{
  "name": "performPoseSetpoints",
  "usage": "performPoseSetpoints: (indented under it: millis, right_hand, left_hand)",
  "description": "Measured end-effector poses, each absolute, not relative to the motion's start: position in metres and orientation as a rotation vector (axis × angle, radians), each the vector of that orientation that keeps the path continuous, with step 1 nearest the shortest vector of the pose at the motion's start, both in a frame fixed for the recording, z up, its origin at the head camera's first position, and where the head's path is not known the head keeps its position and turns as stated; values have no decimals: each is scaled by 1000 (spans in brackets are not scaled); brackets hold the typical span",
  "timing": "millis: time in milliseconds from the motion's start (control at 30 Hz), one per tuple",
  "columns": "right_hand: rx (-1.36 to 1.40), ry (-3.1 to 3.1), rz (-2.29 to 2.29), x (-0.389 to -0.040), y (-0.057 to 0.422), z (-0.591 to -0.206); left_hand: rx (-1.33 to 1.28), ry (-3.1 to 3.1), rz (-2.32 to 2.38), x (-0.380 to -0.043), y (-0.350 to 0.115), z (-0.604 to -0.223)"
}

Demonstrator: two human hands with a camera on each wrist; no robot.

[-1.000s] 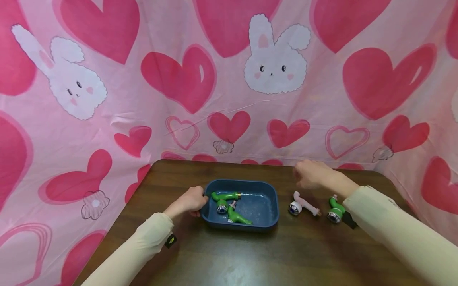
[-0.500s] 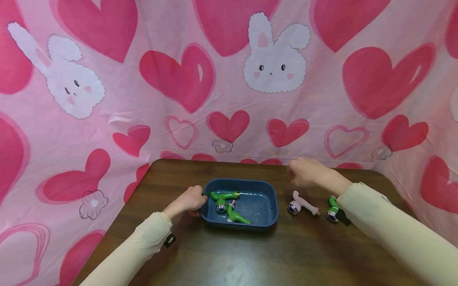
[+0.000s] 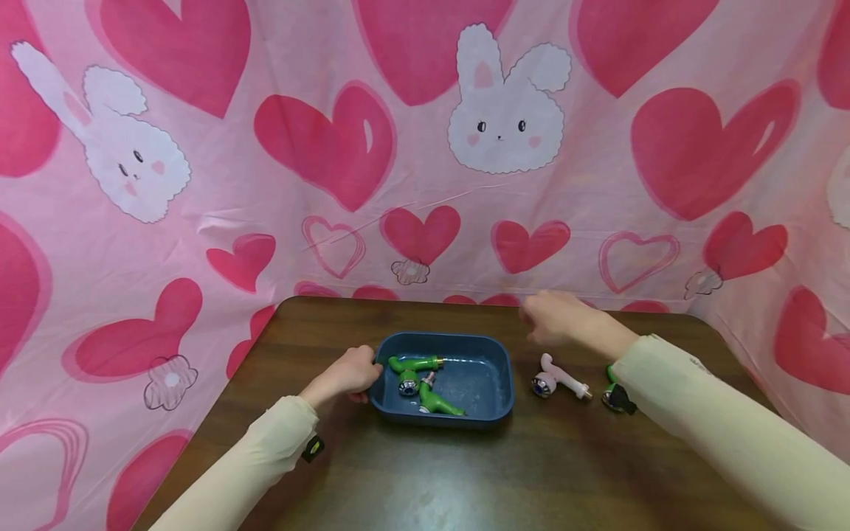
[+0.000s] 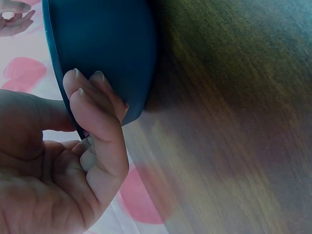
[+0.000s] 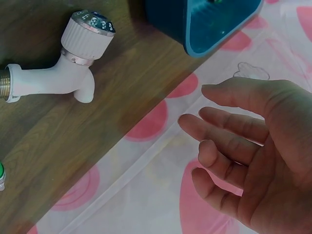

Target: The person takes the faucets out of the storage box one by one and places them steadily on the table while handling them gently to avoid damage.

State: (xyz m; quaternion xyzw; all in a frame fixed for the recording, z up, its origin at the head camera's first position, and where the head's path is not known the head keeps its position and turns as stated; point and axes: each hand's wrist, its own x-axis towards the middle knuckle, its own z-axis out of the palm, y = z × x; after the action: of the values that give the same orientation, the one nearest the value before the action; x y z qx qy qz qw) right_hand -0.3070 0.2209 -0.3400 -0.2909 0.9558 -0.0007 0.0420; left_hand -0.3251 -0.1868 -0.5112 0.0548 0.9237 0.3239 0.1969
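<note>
- One green tap (image 3: 418, 364) lies in the left part of the blue box (image 3: 458, 422); its long body goes left to right, with the gold end pointing right.
- The lower green tap (image 3: 438, 403), in the box too, slants from upper left to lower right, shiny end at the top.
- The white tap (image 3: 561, 377) lies on the table (image 3: 412, 479), right of the box. It slants the same way: bent spout at upper left, screw end at lower right, round knob at lower left.
- The last green tap (image 3: 609, 399) is at the right of the frame, partly hidden by the right sleeve (image 3: 724, 413) and a black piece (image 3: 623, 400), so I can't tell which way it points.
- In the right wrist view, the left edge cuts off the white tap's screw end, and the top edge cuts off the box.
- The left hand (image 3: 350, 370) has its grip on the box's left end, thumb over the rim, fingers bent against the outside.
- The right hand (image 3: 556, 317) reaches in from the lower right, over the back of the table. Its grip is loose, fingers softly bent and spread; the head view blurs them.
</note>
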Motion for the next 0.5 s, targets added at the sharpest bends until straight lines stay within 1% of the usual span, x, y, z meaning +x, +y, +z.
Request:
performPoseSetpoints:
  millis: [67, 233, 300, 433, 500]
  right_hand:
    - [-897, 2924, -4, -307, 220, -341]
    - [-908, 2922, -4, -307, 217, -342]
    - [-918, 2924, -1, -307, 216, -342]
    - [-936, 2928, 2, -308, 214, -344]
    - [-939, 2931, -3, -308, 212, -344]
  left_hand:
    - [169, 2587, 922, -321, -186, -505]
    - [161, 2621, 908, -287, -166, -454]
    - [134, 2630, 893, -278, -160, -440]
    - [187, 2627, 880, -293, -170, -464]
    - [222, 2632, 862, -307, -178, -486]
